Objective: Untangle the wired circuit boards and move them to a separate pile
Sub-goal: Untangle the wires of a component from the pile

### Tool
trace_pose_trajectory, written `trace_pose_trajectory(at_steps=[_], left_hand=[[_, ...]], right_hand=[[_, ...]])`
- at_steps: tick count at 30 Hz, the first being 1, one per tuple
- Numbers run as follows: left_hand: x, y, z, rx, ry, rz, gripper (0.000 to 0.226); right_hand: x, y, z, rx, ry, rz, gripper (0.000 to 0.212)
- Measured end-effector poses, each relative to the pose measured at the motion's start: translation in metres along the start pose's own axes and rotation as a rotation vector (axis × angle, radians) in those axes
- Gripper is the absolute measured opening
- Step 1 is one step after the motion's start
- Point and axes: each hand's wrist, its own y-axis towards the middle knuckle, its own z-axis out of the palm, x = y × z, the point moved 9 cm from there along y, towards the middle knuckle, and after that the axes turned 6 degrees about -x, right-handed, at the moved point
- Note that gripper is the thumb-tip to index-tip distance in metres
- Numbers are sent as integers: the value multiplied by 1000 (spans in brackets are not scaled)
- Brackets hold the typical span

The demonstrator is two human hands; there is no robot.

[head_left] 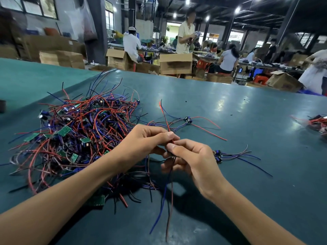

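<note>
My left hand (146,140) and right hand (192,161) meet just above the desk (247,106), each with thumb and forefinger closed in a pinch on the same thin bundle of wires (172,188). My other fingers are curled loosely beneath. From the pinch one red strand (166,121) rises away from me. Below it I can tell apart one blue strand and one dark reddish strand, both dangling toward the near edge. My fingers hide whatever board these wires belong to, so I cannot tell whether one is in my grip.

Just right of my right hand lie two small boards (218,156), touching each other, with their blue and grey leads fanned toward the right edge. Beyond my hands, near the middle of the desk, one more board (188,119) lies alone with red and blue leads spread around it.

To my left is the big tangled heap (76,135) of red, blue and black wires with many green boards caught in it, too many to count. It reaches under my left forearm. A further small cluster (318,122) sits at the right edge, partly cut off.
</note>
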Motion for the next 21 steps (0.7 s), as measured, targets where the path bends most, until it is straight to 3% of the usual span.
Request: trace_pose_trajectory(at_steps=[7,12,21], left_hand=[[0,-1,2,-9,1,2,27],[1,0,-3,-50,-47,-59,20],[-9,5,-32,-165,-41,-33,26]], right_hand=[[-1,2,-7,-72,4,-19,18],[12,0,-9,-165,-87,-154,16],[15,-7,1,-109,-88,-188,16]])
